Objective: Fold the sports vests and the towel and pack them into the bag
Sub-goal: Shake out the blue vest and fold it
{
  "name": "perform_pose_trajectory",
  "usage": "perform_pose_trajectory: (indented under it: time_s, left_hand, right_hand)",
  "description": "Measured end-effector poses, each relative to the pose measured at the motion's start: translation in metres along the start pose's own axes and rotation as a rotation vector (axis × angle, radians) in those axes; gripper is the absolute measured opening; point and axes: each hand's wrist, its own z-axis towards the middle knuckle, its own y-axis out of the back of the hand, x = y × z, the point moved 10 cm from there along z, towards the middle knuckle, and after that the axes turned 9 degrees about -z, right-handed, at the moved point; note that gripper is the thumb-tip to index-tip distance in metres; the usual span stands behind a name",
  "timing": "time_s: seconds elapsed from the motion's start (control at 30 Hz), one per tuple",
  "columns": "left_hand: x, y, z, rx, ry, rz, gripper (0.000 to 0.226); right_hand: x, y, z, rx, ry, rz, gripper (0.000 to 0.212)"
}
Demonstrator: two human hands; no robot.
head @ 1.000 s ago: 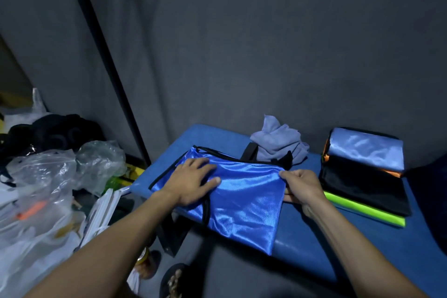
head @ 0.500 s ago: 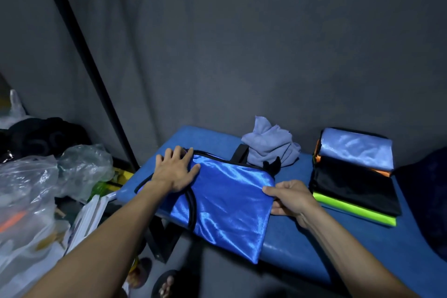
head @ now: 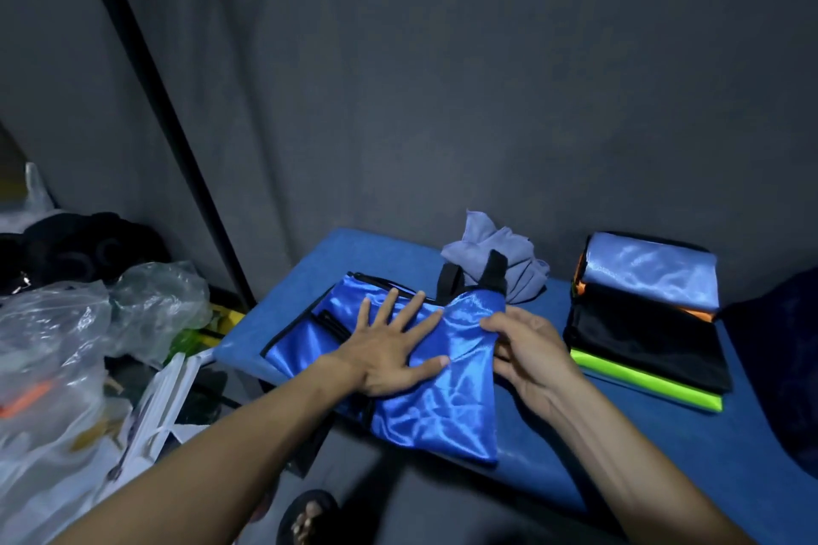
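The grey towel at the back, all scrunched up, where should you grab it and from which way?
Probably at the peak of the grey towel that sticks up at its left rear, pinched from above. The heap is crumpled with no flat edge showing, and the blue vest's black straps stand across its front. The folded stack lies to its right, so above looks like the freest way in.

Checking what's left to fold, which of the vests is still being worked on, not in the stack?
The bright blue satin vest under the left hand, gripped by the right hand; the others lie folded in the stack.
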Motion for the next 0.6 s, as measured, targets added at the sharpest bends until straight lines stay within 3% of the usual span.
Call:
perform_pose_trajectory:
  time_s: [0.1,0.27,0.4,0.47,0.5,0.53,0.6]
  left_hand:
    - [-0.019,-0.007,0.0,0.028,-0.034,0.008,0.088]
    - [-0.006,0.017,0.003,-0.142,-0.063,0.066,0.081]
    - [0.013,0.031,0.003,-0.195,-0.128,-0.109,0.074]
    - [0.021,0.057,-0.002,-0.316,-0.174,-0.403,0.048]
    - [0.029,0.069,-0.005,-0.339,-0.137,-0.664,0.033]
    - [0.038,0.074,-0.009,-0.31,-0.064,-0.94,0.028]
    - [0.05,0.072,-0.019,-0.189,0.103,-1.34,0.04]
  right_hand:
    - [0.016,0.003,-0.009,-0.016,0.057,0.001,0.015]
    - [0.017,0.001,-0.011,-0.09,0.043,0.011,0.016]
    - [0.029,-0.022,-0.009,-0.067,0.065,0.06,0.018]
    - [0.04,-0.038,-0.002,-0.042,0.078,0.058,0.019]
    - [0.047,-0.049,0.003,-0.029,0.081,0.043,0.02]
    - [0.052,-0.062,0.01,-0.025,0.082,0.021,0.021]
    - [0.056,-0.09,0.027,-0.019,0.08,-0.016,0.023]
